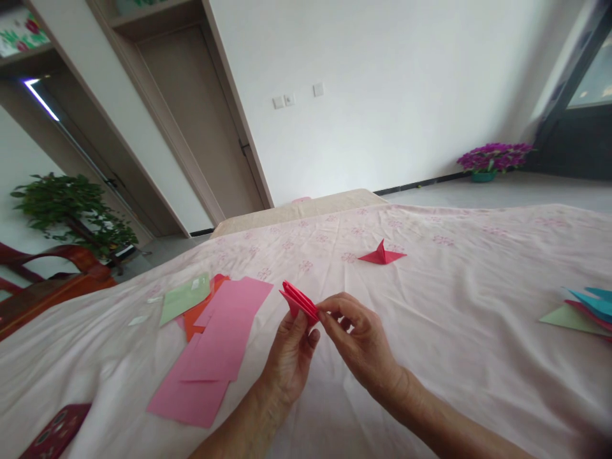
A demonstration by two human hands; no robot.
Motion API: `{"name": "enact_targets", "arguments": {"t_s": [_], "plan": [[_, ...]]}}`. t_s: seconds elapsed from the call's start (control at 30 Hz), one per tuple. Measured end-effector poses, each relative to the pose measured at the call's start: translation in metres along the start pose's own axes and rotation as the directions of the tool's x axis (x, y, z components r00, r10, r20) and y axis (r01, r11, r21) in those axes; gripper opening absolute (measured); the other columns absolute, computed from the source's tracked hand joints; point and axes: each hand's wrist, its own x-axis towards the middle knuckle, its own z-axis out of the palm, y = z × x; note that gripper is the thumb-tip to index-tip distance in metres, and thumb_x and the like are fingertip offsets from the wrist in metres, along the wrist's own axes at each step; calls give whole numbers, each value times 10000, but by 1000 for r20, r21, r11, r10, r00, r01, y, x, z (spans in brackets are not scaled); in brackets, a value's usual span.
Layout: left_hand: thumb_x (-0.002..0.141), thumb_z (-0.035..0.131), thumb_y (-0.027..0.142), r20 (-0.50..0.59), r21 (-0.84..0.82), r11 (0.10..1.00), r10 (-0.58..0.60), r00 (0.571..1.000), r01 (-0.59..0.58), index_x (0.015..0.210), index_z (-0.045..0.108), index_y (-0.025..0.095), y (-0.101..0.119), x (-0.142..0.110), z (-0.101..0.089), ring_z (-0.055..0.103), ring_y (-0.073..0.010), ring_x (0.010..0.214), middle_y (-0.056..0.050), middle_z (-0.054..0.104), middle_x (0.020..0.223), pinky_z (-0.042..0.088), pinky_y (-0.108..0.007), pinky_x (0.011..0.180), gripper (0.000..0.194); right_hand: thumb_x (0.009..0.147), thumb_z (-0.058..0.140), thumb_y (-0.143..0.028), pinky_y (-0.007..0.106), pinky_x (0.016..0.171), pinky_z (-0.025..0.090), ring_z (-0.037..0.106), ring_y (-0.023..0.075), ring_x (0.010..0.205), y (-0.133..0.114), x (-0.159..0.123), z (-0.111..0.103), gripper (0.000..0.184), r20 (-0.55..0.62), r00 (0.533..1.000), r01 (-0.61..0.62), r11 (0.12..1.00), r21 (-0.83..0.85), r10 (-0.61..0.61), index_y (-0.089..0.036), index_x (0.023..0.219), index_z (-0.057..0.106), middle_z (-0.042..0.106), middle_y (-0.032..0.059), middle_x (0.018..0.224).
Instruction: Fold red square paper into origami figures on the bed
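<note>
A folded red paper piece is held above the pink cloth-covered table. My left hand grips it from below, fingers closed round its lower edge. My right hand pinches its right end between thumb and fingers. To the left lie several pink paper sheets, with an orange sheet and a light green sheet beside them. A finished red folded shape rests farther back on the cloth.
Green, teal and red folded papers lie at the right edge. A dark red patterned object sits at the near left corner. A wooden chair and a leafy plant stand left; purple flowers stand by the far wall.
</note>
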Motion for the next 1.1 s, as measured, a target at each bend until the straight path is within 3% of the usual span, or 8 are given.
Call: {"name": "enact_targets", "arguments": {"t_s": [0.1, 0.27, 0.4, 0.67, 0.8, 0.93, 1.1], "plan": [[748, 777, 203, -14, 32, 999, 17, 1000, -16, 889, 714, 169, 3, 1, 2, 648, -69, 732, 7, 704, 836, 516, -133, 623, 158, 876, 565, -176, 270, 617, 481, 591, 150, 753, -2, 0, -2, 190, -39, 994, 103, 992, -68, -106, -247, 1020, 668, 629, 38, 894], [702, 804, 165, 15, 58, 994, 93, 996, -93, 871, 729, 143, 3, 0, 5, 656, -76, 733, -11, 716, 814, 536, -145, 679, 186, 850, 640, -211, 333, 709, 475, 571, 183, 822, -9, 1, -6, 175, -33, 963, 255, 942, -218, -268, -243, 1021, 657, 632, 41, 892], [708, 800, 181, 23, 112, 985, 128, 992, -129, 852, 738, 134, 0, -1, 6, 667, -94, 769, -35, 731, 831, 543, -171, 733, 164, 834, 668, -200, 327, 674, 444, 548, 180, 771, -10, 3, -7, 118, -35, 958, 258, 913, -315, -283, -238, 946, 659, 647, 29, 843], [664, 826, 200, 10, 218, 965, 149, 989, -148, 707, 729, 129, 0, -2, 10, 643, -92, 689, -14, 710, 706, 545, -212, 737, 128, 842, 633, -142, 311, 668, 413, 539, 169, 740, -5, 3, -6, 78, -14, 958, 269, 915, -301, -286, -215, 820, 620, 641, 13, 781], [711, 791, 237, 3, 380, 905, 207, 978, -192, 757, 738, 128, 4, -4, 11, 652, -121, 722, -29, 722, 757, 561, -263, 762, 130, 868, 614, -152, 303, 666, 412, 541, 163, 737, -2, 4, -9, 81, 1, 959, 270, 912, -307, -284, -227, 860, 642, 663, 6, 793], [776, 734, 289, 48, 533, 792, 322, 945, -297, 934, 736, 150, 9, -9, 13, 678, -164, 765, -50, 734, 868, 584, -299, 730, 211, 879, 608, -152, 294, 660, 416, 536, 153, 723, 0, 5, -10, 93, -4, 954, 285, 913, -291, -299, -230, 865, 657, 665, 6, 795], [803, 701, 335, 56, 618, 704, 404, 913, -349, 990, 729, 162, 17, -16, 17, 705, -192, 759, -58, 742, 894, 609, -328, 717, 256, 890, 592, -150, 298, 656, 412, 528, 156, 724, 1, 5, -9, 131, 31, 948, 312, 899, -307, -318, -244, 933, 672, 668, 8, 821]]}}
